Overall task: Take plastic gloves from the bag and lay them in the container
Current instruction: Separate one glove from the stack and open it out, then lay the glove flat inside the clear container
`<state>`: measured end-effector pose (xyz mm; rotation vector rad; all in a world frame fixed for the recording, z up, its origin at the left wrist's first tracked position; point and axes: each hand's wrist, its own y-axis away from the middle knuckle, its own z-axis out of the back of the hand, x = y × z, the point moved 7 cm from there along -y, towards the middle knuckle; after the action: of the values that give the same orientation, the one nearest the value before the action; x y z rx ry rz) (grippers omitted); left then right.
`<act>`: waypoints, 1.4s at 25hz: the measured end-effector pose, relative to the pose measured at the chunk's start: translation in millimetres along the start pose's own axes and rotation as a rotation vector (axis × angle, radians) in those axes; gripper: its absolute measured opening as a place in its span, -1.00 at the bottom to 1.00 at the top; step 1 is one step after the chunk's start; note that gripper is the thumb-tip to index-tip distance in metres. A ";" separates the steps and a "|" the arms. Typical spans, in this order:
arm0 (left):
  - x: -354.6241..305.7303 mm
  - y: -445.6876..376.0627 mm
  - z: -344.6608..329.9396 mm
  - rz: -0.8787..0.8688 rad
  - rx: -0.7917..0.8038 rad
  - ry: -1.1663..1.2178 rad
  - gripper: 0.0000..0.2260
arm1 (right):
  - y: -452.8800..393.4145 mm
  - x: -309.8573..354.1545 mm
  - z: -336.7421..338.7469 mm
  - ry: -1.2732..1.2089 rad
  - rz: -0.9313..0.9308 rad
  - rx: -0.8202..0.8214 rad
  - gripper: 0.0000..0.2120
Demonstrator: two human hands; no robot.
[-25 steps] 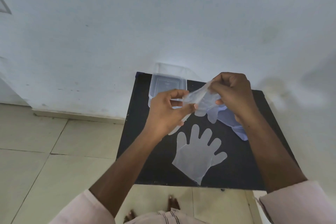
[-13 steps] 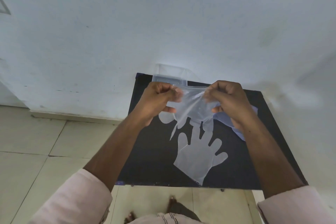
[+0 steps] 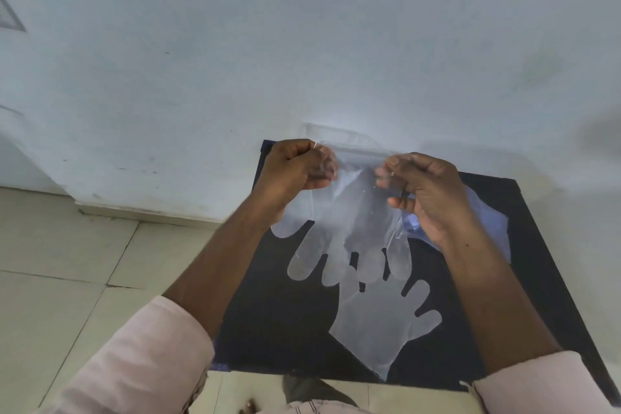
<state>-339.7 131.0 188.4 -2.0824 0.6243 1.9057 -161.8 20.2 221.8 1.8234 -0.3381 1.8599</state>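
Head view, looking down over a black table point(image 3: 275, 329) set against a pale wall point(image 3: 302, 44). Left hand point(image 3: 295, 171) and right hand point(image 3: 426, 191) both raised above the table, each pinching a top corner of one clear plastic glove point(image 3: 349, 232). Glove hangs stretched between them, cuff up, fingers pointing down toward the table. Second clear glove point(image 3: 386, 323) lies flat on the table below, fingers pointing away from the person; the held glove's fingertips overlap it in view, contact unclear. Bluish bag point(image 3: 487, 222) lies on the table just behind the right hand, mostly hidden by it. Clear container point(image 3: 339, 134) at the table's far edge by the wall, largely behind the hands; contents probably not visible from here. Pink sleeves point(image 3: 148, 356) at bottom corners. Tiled floor point(image 3: 67, 262) to the left.
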 end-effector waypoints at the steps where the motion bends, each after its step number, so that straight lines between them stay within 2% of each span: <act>1: 2.2 -10.6 -0.5 0.022 -0.007 0.010 -0.79 | -12.4 -2.1 -0.5 -0.010 -0.005 -0.005 -0.93; 6: 11.0 -74.7 -3.3 0.108 -0.066 -0.021 -0.85 | -81.6 -18.4 -3.8 0.000 -0.049 0.019 -0.88; 13: 23.5 -178.8 -6.6 0.188 -0.055 -0.078 -0.85 | -193.4 -30.4 -9.6 0.042 -0.059 0.009 -0.84; 20: 21.7 -249.3 4.8 0.102 -0.176 -0.115 -0.90 | -267.3 -20.6 -25.9 0.229 0.093 -0.058 -0.81; 25: -0.8 -265.2 6.0 -0.088 -0.173 -0.129 -0.89 | -274.8 2.4 -30.0 0.229 0.344 -0.122 -0.86; 30: -19.8 -241.3 2.1 -0.313 -0.122 -0.082 -0.87 | -240.3 19.6 -27.4 0.234 0.631 -0.240 -0.87; 32: 0.8 -224.9 4.2 -0.321 -0.110 -0.084 -0.87 | -225.8 0.0 -26.4 0.271 0.670 -0.230 -0.87; 35: 57.0 -204.6 14.6 -0.233 -0.117 -0.170 -0.90 | -218.5 -60.1 -27.7 0.354 0.618 -0.116 -0.84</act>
<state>-253.4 309.0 109.6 -1.9340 0.2264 1.9953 -74.6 206.8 123.4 1.3593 -0.9339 2.4580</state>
